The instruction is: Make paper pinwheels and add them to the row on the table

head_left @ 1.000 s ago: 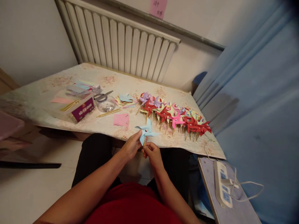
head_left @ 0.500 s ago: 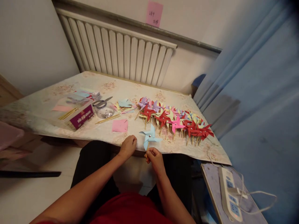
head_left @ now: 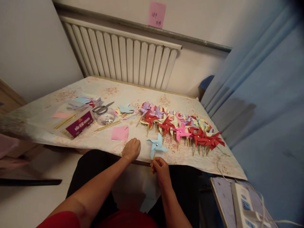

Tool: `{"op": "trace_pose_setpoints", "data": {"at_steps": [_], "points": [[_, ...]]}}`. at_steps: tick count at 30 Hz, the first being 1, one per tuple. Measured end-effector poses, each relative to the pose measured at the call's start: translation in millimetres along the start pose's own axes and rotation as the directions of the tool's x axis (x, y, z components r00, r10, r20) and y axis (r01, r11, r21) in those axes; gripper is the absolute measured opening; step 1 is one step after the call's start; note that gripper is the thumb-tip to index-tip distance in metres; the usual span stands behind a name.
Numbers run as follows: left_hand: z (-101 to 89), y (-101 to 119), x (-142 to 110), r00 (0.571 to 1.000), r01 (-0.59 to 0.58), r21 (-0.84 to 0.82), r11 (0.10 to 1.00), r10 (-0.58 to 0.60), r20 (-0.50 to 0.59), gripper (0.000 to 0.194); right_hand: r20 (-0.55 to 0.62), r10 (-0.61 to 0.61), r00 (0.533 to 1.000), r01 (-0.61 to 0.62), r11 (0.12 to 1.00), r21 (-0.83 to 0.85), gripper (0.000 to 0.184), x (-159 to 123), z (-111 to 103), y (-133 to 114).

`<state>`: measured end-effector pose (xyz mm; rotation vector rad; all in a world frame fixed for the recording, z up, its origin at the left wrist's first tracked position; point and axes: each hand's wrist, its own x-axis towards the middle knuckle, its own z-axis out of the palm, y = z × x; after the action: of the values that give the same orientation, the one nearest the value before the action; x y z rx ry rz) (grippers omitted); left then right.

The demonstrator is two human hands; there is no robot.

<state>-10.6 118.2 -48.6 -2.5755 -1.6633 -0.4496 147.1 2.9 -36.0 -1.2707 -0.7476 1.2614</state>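
Note:
A light blue paper pinwheel on a thin wooden stick is in my right hand. The fingers pinch the stick below the blades, just off the table's front edge. My left hand rests at that edge as a loose fist, its fingers curled under and nothing showing in it. A square of pink paper with cut corners lies just beyond the left hand. To the right stand many finished pinwheels in red, pink, purple and yellow, packed close on their sticks.
Farther left lie loose sticks, a clear bowl of small shiny pins, scissors, a purple box and stacked cut papers. A power strip with cables sits low at right, beside a blue curtain.
My right hand, with the blue pinwheel, has shifted slightly right and down in view. My left fist has turned knuckles-up against the table edge. The camera view has moved a little.

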Motion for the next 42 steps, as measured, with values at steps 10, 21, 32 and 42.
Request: {"op": "trace_pose_setpoints", "data": {"at_steps": [10, 21, 32, 42], "points": [[0.2, 1, -2, 1.000, 0.002, 0.002, 1.000, -0.002, -0.019, 0.022, 0.030, -0.018, 0.999, 0.018, 1.000, 0.004, 0.018, 8, -2, 6], [-1.0, 1, -1, 1.000, 0.012, 0.030, 0.999, -0.012, 0.006, 0.020, -0.011, -0.025, 1.000, 0.025, 0.999, -0.031, 0.022, 14, -3, 18], [1.5, 1, -1, 1.000, -0.003, 0.051, 0.999, 0.004, -0.006, 0.021, -0.030, -0.019, 0.999, 0.017, 0.999, -0.047, 0.021, 22, -4, 28], [4.3, -1, -1, 0.999, -0.014, 0.077, 0.997, 0.016, -0.032, 0.021, -0.031, 0.004, 1.000, -0.006, 0.998, -0.056, 0.019, 21, -2, 26]]}}
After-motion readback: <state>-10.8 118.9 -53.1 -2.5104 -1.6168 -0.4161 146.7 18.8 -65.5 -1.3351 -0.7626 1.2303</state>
